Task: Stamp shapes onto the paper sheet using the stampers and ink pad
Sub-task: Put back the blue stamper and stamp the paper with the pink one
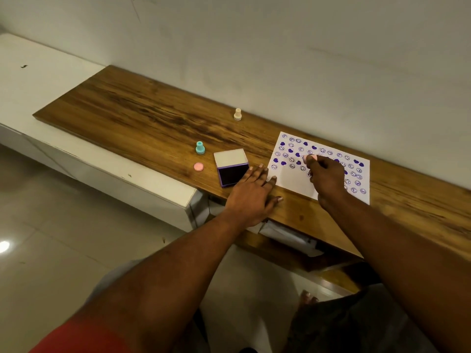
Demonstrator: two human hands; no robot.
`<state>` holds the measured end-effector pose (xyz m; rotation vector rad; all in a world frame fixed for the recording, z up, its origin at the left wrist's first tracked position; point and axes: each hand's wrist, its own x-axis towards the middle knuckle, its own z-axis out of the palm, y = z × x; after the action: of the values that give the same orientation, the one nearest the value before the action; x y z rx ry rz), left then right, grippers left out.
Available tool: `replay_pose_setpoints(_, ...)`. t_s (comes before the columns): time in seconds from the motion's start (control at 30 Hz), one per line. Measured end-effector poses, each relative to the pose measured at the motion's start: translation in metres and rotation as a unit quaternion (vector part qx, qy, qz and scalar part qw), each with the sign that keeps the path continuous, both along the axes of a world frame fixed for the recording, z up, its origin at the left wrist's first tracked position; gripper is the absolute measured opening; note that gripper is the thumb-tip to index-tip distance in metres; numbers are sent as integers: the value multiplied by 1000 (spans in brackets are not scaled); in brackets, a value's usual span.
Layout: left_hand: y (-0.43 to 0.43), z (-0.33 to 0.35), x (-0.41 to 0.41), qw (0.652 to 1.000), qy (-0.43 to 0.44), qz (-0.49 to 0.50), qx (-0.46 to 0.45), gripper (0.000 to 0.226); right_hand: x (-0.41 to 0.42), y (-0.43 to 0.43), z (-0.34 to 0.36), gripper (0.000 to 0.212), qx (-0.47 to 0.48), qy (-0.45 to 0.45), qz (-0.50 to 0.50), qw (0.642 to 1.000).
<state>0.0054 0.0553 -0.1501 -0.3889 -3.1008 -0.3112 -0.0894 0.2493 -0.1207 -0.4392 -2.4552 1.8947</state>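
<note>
Paper sheet (290, 180) beside table (293, 215) edge, stamper (312, 157) gripped

Dim, warm indoor light. A glare spot shines on the glossy floor (4, 247) far left of the left hand (251, 193). Soft shadows edge it and the right hand (325, 178). The wall (305, 47) beyond them bows with wide-angle distortion; everything looks slightly soft.

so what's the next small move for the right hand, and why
Probably lift the pink stamper straight up: the right hand pinches it down on the paper sheet among purple prints, and the left hand lies flat at the sheet's corner, steadying it.
</note>
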Motion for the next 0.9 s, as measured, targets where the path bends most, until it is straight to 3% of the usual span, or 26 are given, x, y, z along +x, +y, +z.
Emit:
replay_pose_setpoints(0.17,-33,28,2,992,79,65,69,66,11,-42,19,30,121,79,102,984)
replay_pose_setpoints(0.33,-101,32,18,942,181,231,162,45,21,-107,26,35,202,139,245,938)
replay_pose_setpoints(0.47,-140,23,29,910,132,353,173,50,25,-163,24,31,267,168,333,889)
replay_pose_setpoints(0.63,-151,14,25,898,79,395,177,53,21,-206,19,32,327,224,386,833)
replay_pose_setpoints(0.9,-144,17,21,900,75,394,168,24,18,-222,11,32,365,232,415,800)
